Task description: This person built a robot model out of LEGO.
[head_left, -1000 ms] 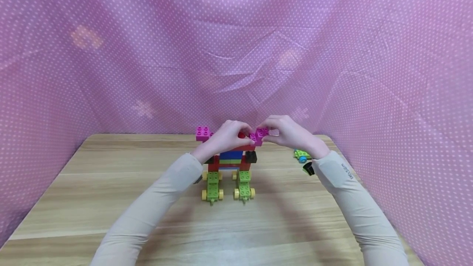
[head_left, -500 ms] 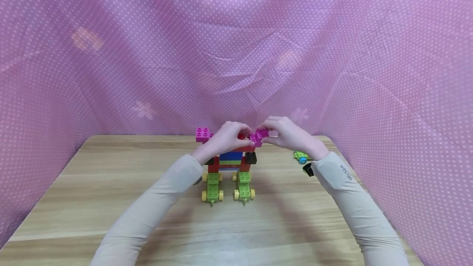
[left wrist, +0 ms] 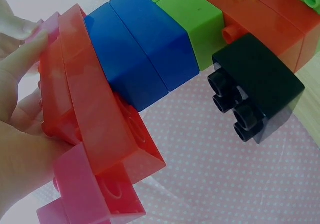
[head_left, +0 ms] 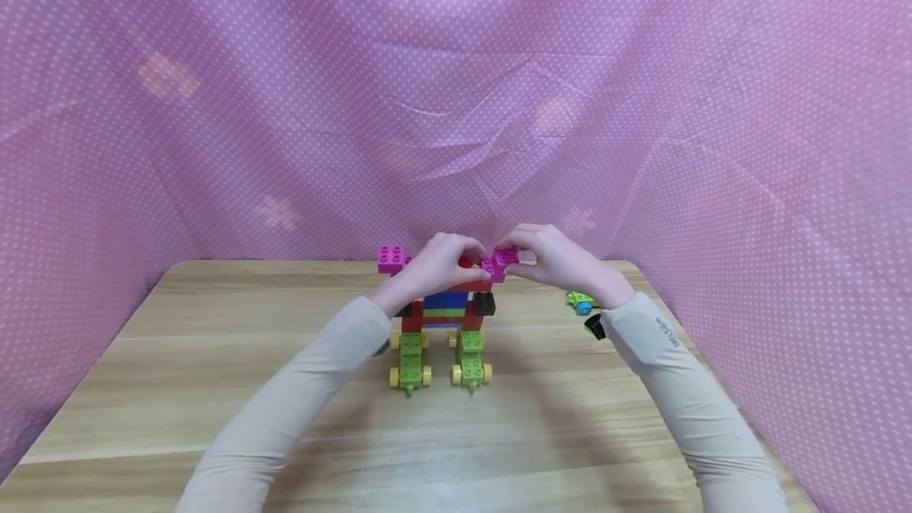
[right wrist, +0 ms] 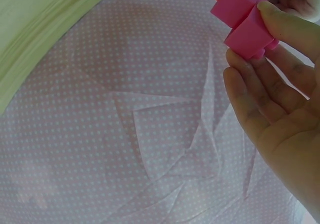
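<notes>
A figure of toy building bricks stands on the table, with a blue brick [head_left: 446, 298] in its body, red bricks [left wrist: 102, 106] above it and lime wheeled bases [head_left: 410, 362] at the bottom. My left hand [head_left: 438, 267] reaches over its top, thumb and fingers pinching the inner magenta building brick [head_left: 488, 267] at the right end. My right hand [head_left: 552, 260] pinches the outer magenta building brick [right wrist: 248, 34], which steps out from the inner one. On the left end sits another magenta brick [head_left: 390, 259]. A black brick [left wrist: 257, 79] juts from the figure's side, studs outward.
Near my right forearm lie a lime piece with a blue wheel [head_left: 583, 303] and a small black piece [head_left: 594, 327]. The wooden table [head_left: 214, 355] ends at a pink dotted curtain [head_left: 456, 101] behind and at the sides.
</notes>
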Demonstrator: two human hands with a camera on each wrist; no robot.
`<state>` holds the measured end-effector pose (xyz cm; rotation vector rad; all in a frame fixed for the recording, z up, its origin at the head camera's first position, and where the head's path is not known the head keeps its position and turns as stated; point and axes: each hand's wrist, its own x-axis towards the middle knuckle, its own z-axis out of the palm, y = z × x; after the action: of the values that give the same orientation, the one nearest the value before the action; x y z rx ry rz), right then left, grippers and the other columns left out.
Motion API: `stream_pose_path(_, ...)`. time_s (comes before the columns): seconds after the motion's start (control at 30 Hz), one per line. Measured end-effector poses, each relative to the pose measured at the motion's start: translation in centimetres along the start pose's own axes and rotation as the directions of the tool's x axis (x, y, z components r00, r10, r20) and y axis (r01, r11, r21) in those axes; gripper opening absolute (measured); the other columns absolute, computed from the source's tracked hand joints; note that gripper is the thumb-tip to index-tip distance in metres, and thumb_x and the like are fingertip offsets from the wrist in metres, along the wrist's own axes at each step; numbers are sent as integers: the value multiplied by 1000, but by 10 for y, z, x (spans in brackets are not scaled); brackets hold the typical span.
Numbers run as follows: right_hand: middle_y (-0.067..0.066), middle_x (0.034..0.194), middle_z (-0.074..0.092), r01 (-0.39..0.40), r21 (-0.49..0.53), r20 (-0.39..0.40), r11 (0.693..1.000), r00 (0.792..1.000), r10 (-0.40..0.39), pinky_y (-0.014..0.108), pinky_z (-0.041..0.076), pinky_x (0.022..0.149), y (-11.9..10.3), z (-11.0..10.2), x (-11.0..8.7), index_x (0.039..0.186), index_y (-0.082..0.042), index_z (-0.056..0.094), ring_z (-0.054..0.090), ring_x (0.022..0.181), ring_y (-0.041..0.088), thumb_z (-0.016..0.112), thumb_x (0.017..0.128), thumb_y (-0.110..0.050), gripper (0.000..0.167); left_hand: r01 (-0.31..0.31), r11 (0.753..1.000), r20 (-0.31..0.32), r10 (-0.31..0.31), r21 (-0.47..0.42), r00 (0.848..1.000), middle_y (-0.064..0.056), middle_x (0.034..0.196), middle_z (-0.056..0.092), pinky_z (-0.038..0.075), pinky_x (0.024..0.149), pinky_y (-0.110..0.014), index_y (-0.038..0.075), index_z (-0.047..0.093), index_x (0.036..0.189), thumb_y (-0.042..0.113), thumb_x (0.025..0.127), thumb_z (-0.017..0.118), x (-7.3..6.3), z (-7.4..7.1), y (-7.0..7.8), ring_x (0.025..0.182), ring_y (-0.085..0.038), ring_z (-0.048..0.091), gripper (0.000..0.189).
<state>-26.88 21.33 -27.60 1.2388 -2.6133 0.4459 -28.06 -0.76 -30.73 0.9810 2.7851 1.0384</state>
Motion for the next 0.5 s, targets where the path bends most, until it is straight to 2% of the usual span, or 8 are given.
stream_pose_path(0.2,9,104,74,8,7,-6,1000,1000,-8,33,60,82,2,0,0,111,-2,71,69,92,18,77,85,-8,28,10,1000,3,-10,3,1000,-7,115,74,57,99,-34,8,70,118,24,90,74,1,0,0,106,-20,68,33)
stream_pose_path(0.5,10,107,74,15,-4,-33,1000,999,-15,34,61,84,4,3,-3,114,-1,70,70,94,20,77,85,-10,31,-3,998,0,3,58,1000,-6,115,74,56,100,-35,9,70,120,27,89,74,0,-2,3,107,-20,68,35)
